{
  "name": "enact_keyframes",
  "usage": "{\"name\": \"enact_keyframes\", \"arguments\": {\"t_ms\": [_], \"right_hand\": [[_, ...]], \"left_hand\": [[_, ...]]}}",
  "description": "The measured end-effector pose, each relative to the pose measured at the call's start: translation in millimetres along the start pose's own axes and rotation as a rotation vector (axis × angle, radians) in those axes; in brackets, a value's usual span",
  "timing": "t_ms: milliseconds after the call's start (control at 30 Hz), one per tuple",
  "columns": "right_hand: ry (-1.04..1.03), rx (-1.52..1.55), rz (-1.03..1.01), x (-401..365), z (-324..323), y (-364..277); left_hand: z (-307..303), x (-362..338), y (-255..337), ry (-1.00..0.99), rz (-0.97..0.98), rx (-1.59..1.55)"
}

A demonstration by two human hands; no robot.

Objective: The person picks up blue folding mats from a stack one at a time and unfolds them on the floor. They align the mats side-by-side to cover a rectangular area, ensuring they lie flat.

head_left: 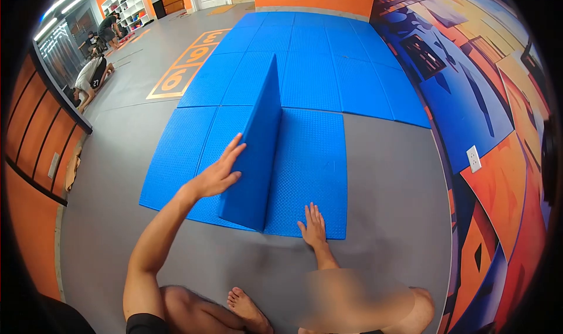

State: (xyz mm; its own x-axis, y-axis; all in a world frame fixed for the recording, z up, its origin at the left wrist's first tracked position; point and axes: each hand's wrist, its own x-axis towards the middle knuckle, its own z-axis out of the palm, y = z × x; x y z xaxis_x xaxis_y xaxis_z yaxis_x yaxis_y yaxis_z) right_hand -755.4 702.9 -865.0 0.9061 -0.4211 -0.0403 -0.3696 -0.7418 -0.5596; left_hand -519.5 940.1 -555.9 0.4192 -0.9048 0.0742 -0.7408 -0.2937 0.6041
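Observation:
A blue folding foam mat (314,164) lies partly unfolded on the grey floor, with one panel (258,152) standing upright along a fold. My left hand (220,169) is against the left face of that raised panel, fingers stretched out and not wrapped round it. Flat on the textured right-hand section, close to its near edge, rests my right hand (314,225) with fingers extended. To the left of the raised panel lies more flat blue matting (182,152).
Several blue mats (305,82) cover the floor ahead. A painted mural wall (469,99) runs along the right, with a white outlet (474,159). Orange floor numbers (187,64) are at left. A person (91,76) bends to the floor at far left, others beyond.

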Motion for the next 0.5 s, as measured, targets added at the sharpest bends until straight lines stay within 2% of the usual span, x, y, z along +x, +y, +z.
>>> {"name": "enact_keyframes", "arguments": {"t_ms": [133,267,500], "right_hand": [[-0.016,-0.062,0.013,-21.6,-17.7,2.2],[-0.039,-0.069,0.072,-30.6,-45.6,41.7],[-0.005,-0.05,0.346,-40.7,-100.9,113.8]], "left_hand": [[-10.1,-6.6,-5.6,-0.018,-0.065,0.044],[5.6,-4.7,-13.4,-0.006,-0.033,0.05],[50.2,28.5,0.8,-0.045,0.065,0.047]]}}
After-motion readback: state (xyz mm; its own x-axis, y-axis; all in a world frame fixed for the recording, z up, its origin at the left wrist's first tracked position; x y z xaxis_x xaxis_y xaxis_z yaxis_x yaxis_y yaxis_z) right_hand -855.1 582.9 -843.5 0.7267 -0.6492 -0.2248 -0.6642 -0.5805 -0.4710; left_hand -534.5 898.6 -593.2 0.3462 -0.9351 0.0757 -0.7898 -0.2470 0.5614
